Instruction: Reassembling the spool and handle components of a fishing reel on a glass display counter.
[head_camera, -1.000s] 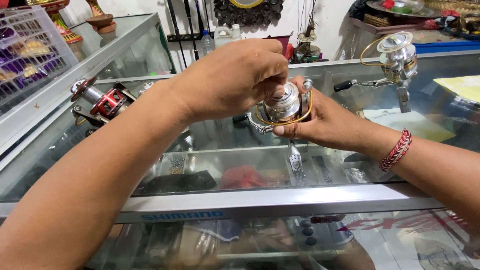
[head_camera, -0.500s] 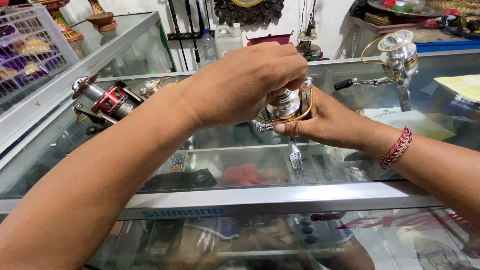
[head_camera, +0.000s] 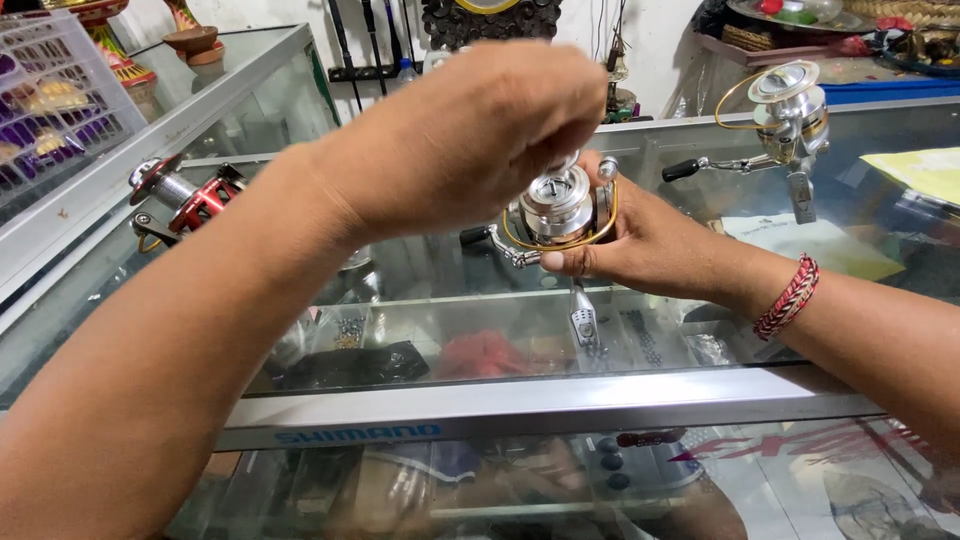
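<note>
the right hand (head_camera: 650, 245) cradles a silver spinning reel (head_camera: 556, 205) above the glass surface (head_camera: 420, 290), its fingers clamped round the reel's body with the thumb lying along the gold bail wire, and the reel's foot points down toward the glass. the left hand (head_camera: 480, 130) reaches over from above, its fingers pinched together on the top of the reel's spool, hiding the cap there. a red and silver reel (head_camera: 180, 200) lies well apart on the surface to the left, and a second silver reel (head_camera: 785, 110) with a black handle knob stands on the surface to the right, behind the right wrist with its red bracelet (head_camera: 788, 297).
</note>
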